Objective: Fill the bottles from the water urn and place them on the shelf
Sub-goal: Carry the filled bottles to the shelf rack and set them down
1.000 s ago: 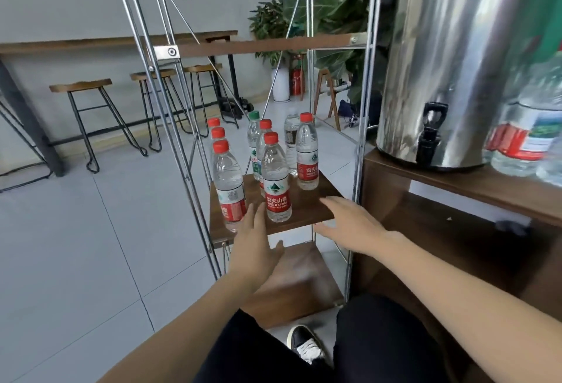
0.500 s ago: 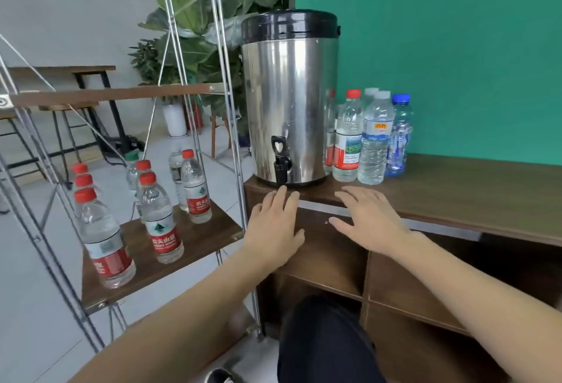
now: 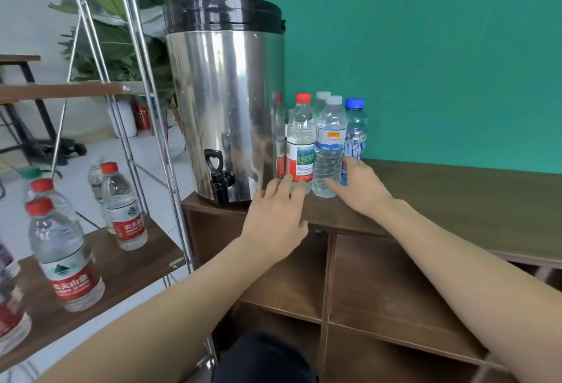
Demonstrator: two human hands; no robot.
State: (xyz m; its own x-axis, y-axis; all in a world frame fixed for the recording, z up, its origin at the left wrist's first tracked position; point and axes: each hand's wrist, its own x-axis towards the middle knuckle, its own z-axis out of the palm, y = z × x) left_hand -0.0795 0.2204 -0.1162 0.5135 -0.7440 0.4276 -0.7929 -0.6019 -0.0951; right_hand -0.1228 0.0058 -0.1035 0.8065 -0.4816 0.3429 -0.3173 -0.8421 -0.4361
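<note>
While the water urn [image 3: 225, 100] is standing at the cabinet's [image 3: 456, 200] left end, unfilled bottles are clustering just right of it. Both hands are reaching in with fingers spread wide, holding nothing. The left hand [image 3: 278, 218] should be closing round the red-capped bottle [image 3: 301, 142] at its label, keeping it upright. The right hand [image 3: 360, 185] is nearing the clear white-capped bottle [image 3: 330, 147].
</note>
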